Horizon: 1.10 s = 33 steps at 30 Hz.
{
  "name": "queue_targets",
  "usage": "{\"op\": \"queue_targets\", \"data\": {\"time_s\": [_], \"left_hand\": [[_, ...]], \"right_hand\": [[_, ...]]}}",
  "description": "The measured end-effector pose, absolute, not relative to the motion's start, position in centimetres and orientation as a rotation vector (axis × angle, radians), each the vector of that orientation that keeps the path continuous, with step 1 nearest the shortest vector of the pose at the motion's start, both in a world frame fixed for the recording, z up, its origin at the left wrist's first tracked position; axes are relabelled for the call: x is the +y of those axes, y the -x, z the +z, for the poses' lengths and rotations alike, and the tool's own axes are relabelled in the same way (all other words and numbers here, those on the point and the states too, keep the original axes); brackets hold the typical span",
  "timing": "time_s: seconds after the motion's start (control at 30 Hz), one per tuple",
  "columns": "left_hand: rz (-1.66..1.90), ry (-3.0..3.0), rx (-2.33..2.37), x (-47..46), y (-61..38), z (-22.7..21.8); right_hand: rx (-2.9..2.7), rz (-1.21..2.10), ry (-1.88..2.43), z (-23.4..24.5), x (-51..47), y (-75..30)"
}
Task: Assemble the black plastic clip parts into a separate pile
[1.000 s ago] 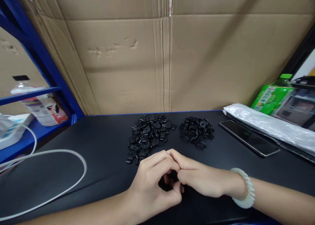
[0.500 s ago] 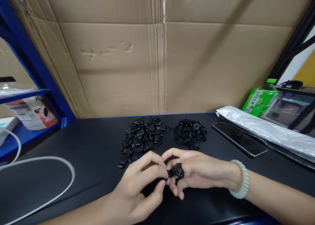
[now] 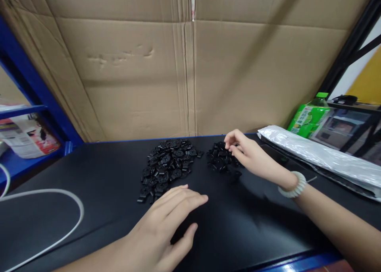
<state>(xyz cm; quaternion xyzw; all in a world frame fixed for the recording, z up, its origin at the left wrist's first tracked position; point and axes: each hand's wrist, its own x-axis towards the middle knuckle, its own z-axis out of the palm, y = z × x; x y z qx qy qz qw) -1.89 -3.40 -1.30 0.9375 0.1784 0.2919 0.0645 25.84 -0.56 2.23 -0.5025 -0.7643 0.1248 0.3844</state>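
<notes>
My left hand [image 3: 168, 220] hovers over the near middle of the black table, palm down, fingers outstretched and thumb apart, with nothing in it. Just beyond its fingers lies the larger pile of small black plastic parts [image 3: 166, 164], round discs with holes and short tabs. My right hand [image 3: 245, 149] reaches over the smaller pile of like black parts [image 3: 218, 159]. Its fingers are loosely curled, thumb apart from the fingertips, and no part shows in its grasp. One blurred black part [image 3: 235, 176] is below this hand, at the pile's near side.
A phone [image 3: 275, 153] lies partly behind my right forearm, beside a long silvery plastic package [image 3: 321, 161]. A green-labelled bottle [image 3: 308, 117] stands at the back right. At left, a white cable [image 3: 73, 196] loops over the table [image 3: 98, 164]. Cardboard [image 3: 133, 77] walls the back.
My hands have parted. The right has gone forward and right from the joined hands to above the smaller pile; the black part both hands held is out of them. My left hand has opened.
</notes>
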Motion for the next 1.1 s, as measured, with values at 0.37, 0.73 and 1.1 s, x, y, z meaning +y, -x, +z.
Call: {"op": "queue_targets", "data": {"time_s": [0.37,0.73,1.1], "left_hand": [[0.620,-2.871,0.260,-3.5,1.1,-0.1],[0.843,-3.111,0.446,-4.2,1.3,-0.7],[0.885,-3.011,0.793,-1.6,2.3,-1.6]], "right_hand": [[-2.160,0.995,1.267,5.4,-1.7,-27.9],[-2.432,0.678,1.482,2.1,-1.9,-25.4],[-2.133,1.102,1.343,1.4,-2.8,-22.9]]}}
